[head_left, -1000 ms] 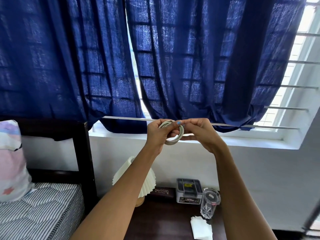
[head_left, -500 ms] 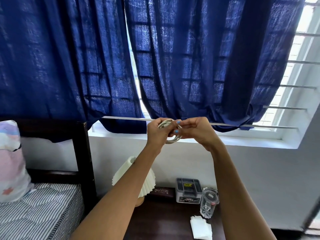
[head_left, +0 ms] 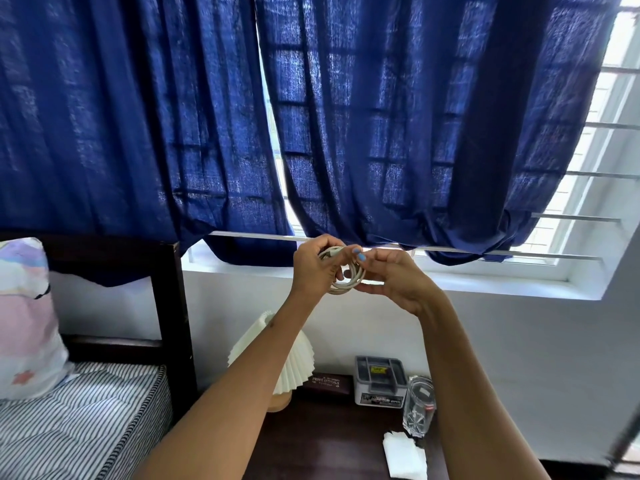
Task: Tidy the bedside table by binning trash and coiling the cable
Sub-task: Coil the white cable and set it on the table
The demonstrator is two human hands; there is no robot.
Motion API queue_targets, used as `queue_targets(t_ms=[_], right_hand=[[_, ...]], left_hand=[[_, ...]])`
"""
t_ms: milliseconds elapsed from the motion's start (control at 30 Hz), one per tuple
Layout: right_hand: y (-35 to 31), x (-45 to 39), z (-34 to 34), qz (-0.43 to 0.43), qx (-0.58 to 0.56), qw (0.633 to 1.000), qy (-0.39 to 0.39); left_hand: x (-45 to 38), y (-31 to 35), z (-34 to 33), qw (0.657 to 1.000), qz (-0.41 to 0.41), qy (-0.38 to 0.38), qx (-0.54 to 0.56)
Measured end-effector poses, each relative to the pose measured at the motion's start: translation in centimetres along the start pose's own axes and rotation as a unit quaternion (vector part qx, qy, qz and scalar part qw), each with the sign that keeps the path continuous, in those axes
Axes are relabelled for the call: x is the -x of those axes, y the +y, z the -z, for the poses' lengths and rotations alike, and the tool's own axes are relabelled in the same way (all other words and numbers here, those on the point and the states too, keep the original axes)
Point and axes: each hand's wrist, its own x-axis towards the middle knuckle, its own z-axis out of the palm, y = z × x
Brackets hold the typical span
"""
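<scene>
Cable (head_left: 349, 277), white, wound into a small coil, held up in front of the curtain (head_left: 381, 133), well above the table (head_left: 329, 441); left hand (head_left: 317, 266) grips the coil; right hand (head_left: 391, 275) pinches its rim. On the table: lamp (head_left: 294, 368), grey box (head_left: 379, 379), glass (head_left: 419, 405), tissue (head_left: 405, 460).

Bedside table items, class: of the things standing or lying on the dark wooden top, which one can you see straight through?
The clear drinking glass, standing upright at the right beside the grey plastic box. The cream pleated lamp, dark spectacle case and white tissue are all opaque.
</scene>
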Motion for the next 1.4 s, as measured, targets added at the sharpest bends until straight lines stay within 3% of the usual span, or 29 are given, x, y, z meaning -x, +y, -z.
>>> queue_targets(t_ms=[433, 600, 700, 933, 1200, 1400], right_hand=[[0.5, -0.1, -0.2, -0.027, -0.023, 0.999, -0.014], [0.4, -0.2, 0.2, -0.019, -0.020, 0.999, 0.034], [0.4, -0.3, 0.7, -0.011, -0.010, 0.997, 0.070], [0.5, -0.3, 0.6, -0.016, 0.000, 0.998, 0.063], [0.6, 0.0, -0.1, 0.014, 0.088, 0.993, 0.081], [-0.1, -0.2, 0.0, 0.023, 0.171, 0.980, 0.100]], left_hand=[[0.1, -1.3, -0.1, 0.999, 0.037, -0.020, 0.020], [0.3, -1.5, 0.1, 0.989, 0.102, -0.058, 0.089], [0.4, -1.7, 0.2, 0.979, 0.144, -0.036, 0.137], [0.4, -1.7, 0.1, 0.957, 0.201, -0.035, 0.208], [0.7, -2.5, 0.2, 0.968, 0.180, -0.038, 0.169], [0.9, -2.6, 0.8, 0.959, 0.215, -0.080, 0.167]])
